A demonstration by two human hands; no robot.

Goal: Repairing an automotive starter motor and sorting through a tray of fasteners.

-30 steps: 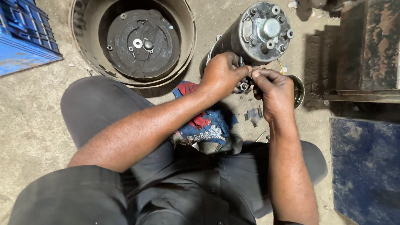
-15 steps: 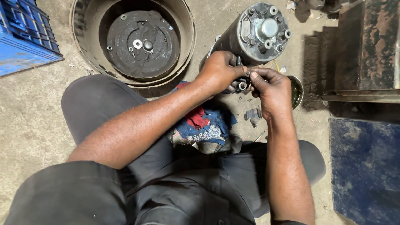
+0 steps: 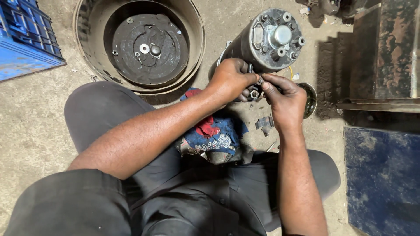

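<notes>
little has shifted: your left hand (image 3: 231,79) and right hand (image 3: 284,99) still pinch a small fitting (image 3: 255,92) under the heavy, greasy motor cylinder (image 3: 262,43); steady its rigid body.

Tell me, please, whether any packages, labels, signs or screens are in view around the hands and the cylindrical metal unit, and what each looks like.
No labels, signs or screens show.
Blue plastic crate: top left corner on the floor, boxy, ribbed lattice walls.
Patterned cloth: between the knees, under the left hand, crumpled, blue and red with small white print.
Neither hand touches them: both hands, the right hand too, meet at the grey cylindrical metal unit.
</notes>
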